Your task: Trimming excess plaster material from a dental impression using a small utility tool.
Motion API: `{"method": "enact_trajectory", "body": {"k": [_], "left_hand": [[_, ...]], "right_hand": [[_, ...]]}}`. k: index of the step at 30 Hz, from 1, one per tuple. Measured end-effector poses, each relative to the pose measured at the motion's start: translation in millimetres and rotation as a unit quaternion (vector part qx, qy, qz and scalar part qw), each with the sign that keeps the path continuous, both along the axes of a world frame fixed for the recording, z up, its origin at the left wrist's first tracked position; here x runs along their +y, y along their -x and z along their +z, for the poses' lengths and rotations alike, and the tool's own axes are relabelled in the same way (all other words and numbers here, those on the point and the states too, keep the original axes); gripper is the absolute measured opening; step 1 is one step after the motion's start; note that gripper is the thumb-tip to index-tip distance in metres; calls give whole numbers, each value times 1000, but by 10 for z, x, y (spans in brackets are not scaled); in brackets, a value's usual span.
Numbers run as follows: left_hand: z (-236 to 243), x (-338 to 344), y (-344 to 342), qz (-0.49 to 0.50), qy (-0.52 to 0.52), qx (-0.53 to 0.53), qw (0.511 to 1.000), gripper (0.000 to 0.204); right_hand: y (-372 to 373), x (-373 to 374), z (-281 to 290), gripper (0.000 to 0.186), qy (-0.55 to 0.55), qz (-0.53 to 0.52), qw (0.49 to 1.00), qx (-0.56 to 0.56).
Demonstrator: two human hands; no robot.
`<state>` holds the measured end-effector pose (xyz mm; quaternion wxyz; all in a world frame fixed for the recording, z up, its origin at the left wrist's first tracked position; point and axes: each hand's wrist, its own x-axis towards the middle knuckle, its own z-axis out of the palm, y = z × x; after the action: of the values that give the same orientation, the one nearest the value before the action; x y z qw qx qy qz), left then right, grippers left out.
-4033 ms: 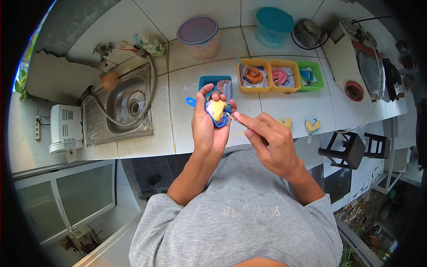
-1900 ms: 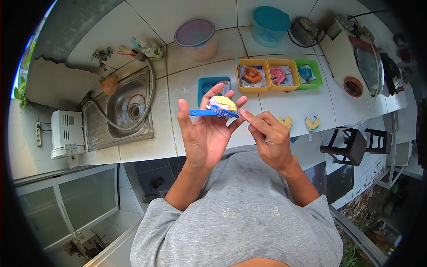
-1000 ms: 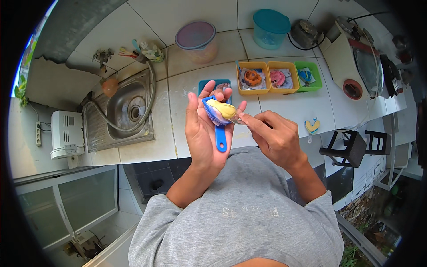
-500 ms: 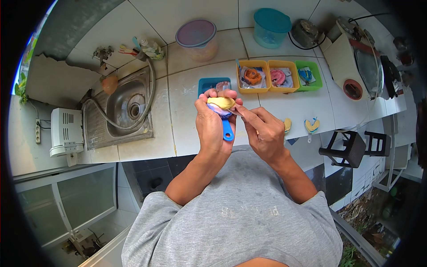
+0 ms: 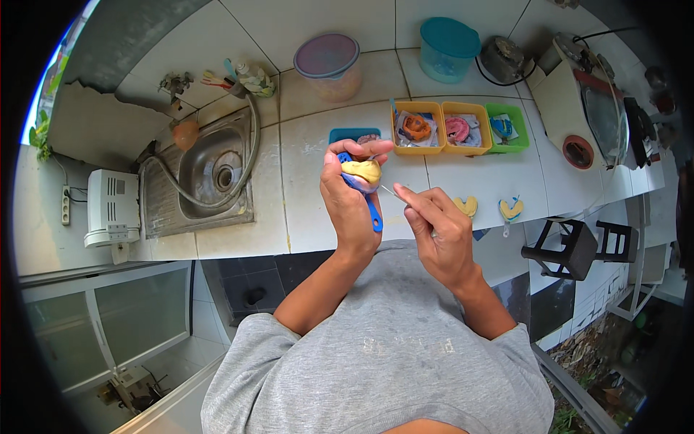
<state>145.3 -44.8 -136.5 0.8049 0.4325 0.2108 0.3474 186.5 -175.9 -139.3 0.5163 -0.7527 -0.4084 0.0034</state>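
Note:
My left hand (image 5: 353,220) is wrapped round a blue dental impression tray (image 5: 375,218), its handle pointing down toward me. Pale purple impression material lines the tray, and a lump of yellow plaster (image 5: 361,171) sits on top of it. Between the fingertips of my right hand (image 5: 442,228) is a thin metal hand tool (image 5: 390,192). Its tip points at the tray's right side, a little apart from the plaster. Most of the tool's handle is hidden in my closed fingers. Right of that hand, a U-shaped yellow plaster piece (image 5: 466,207) and another on a tray (image 5: 511,210) lie by the counter's front edge.
Behind my left hand stands a blue box (image 5: 338,135). Two yellow boxes (image 5: 417,150) and a green box (image 5: 519,142) hold impressions in trays. A metal sink (image 5: 199,212) with a hose is at left. Lidded tubs (image 5: 340,87) stand along the wall; a cream machine (image 5: 557,108) is at right.
My right hand has drawn back to the right, and the tool's tip has come away from the plaster. My left hand has turned the tray slightly, showing more blue at its upper left.

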Motion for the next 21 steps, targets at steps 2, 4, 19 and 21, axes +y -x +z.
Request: {"method": "enact_trajectory", "body": {"k": [2,4,19,21], "left_hand": [[-32,32,0,20,-54,-10,998,41],[-32,34,-12,31,-106,-22,994,44],[20,42,140,33,-292,21,956,63],[14,80,133,41,-353,46,934,64]], "right_hand": [[17,-2,81,37,-19,2,1000,0],[27,8,145,38,-25,20,999,-7],[-62,-77,403,45,58,58,980,-184],[-74,-40,322,45,37,71,988,-135]]}}
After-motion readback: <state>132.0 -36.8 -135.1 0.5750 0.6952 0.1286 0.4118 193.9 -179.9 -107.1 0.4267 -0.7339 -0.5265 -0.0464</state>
